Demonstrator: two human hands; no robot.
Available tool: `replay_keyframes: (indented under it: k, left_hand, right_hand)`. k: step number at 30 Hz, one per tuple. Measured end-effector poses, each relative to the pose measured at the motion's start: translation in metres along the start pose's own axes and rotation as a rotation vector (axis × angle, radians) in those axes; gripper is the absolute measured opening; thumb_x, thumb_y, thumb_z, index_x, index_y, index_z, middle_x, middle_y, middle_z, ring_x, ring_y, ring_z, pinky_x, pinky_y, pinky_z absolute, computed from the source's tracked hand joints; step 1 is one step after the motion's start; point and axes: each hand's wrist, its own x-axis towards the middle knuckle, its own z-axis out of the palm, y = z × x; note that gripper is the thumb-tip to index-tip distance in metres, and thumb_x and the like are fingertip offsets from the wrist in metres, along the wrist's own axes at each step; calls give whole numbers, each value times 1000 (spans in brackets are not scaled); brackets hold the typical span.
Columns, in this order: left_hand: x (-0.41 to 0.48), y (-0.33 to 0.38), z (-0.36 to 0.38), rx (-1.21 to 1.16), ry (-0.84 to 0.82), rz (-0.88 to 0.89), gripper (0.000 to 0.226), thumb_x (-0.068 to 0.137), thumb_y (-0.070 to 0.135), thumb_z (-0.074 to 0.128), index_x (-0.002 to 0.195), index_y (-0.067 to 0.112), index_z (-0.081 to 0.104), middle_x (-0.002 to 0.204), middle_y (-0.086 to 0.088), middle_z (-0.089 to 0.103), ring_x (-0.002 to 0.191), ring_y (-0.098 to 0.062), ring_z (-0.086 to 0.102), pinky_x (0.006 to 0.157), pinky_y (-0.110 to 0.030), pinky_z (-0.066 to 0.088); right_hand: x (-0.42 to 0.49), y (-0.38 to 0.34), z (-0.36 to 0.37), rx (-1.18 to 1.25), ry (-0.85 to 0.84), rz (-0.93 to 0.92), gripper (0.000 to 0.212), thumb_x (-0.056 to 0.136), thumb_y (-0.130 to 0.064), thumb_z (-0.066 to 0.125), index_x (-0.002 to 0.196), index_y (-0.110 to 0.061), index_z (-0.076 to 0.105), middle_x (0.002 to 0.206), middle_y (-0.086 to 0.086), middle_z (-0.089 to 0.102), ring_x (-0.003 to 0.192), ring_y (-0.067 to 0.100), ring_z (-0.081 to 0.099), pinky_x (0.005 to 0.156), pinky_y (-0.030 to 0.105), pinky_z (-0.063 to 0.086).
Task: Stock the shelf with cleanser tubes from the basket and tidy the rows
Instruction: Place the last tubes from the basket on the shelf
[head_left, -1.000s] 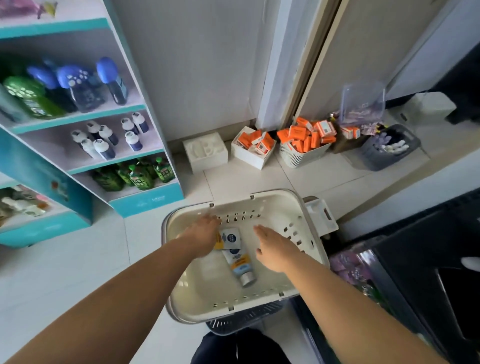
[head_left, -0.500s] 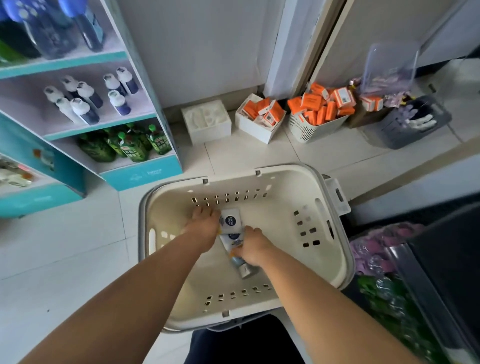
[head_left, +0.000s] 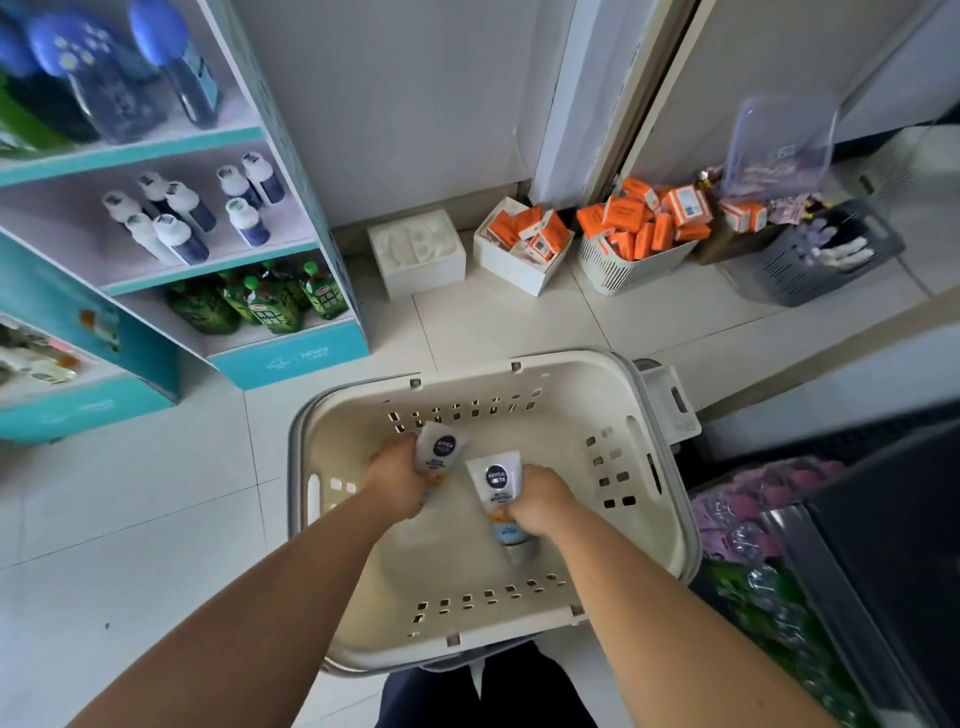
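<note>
I get a single view, a wide-angle camera on the wearer's head, facing forward and steeply down. The cream basket (head_left: 561, 415) sits close beneath the lens, just below centre, and the wearer's forearms (head_left: 249, 613) enter from 6 o'clock. The teal shelf (head_left: 291, 358) leans in at 10 o'clock. The orange boxes (head_left: 634, 234) lie farther off at 1 o'clock. Straight edges bow outward.

The basket (head_left: 571, 395) is open on top, with room around the left hand (head_left: 395, 475), gripping the first tube (head_left: 441, 449), and the right hand (head_left: 545, 501), gripping the second tube (head_left: 496, 478); only its walls hem them in. Bare floor (head_left: 156, 545) lies between basket and shelf (head_left: 291, 358). White-capped bottles (head_left: 182, 228) occupy the middle level, and green pouches (head_left: 260, 306) crowd the bottom one.
</note>
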Motion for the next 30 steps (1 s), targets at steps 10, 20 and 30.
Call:
replay_keyframes:
  k: [10, 20, 30]
  left_hand:
    - [-41, 75, -64, -508, -239, 217, 42, 66, 32, 86, 104, 23, 72, 100, 4, 75, 95, -13, 68, 89, -28, 51]
    - [-82, 183, -63, -529, -482, 463, 31, 76, 10, 79, 104, 17, 71, 104, -2, 74, 99, -22, 66, 80, -24, 52]
    - [-157, 260, -3, -421, -758, 623, 54, 65, 19, 85, 114, 9, 67, 110, -8, 73, 105, -30, 67, 97, -50, 50]
  right_hand:
    - [-93, -1, -86, 1053, 143, -150, 27, 81, 2, 72, 104, -12, 65, 104, 7, 72, 96, 21, 69, 73, 33, 60]
    - [-189, 37, -150, 1142, 352, -178, 30, 81, -5, 74, 108, -13, 65, 104, 4, 74, 97, 22, 71, 81, 45, 59]
    - [-297, 117, -142, 1216, 653, -113, 27, 77, -1, 77, 100, -11, 64, 97, 8, 73, 83, 19, 73, 65, 38, 61]
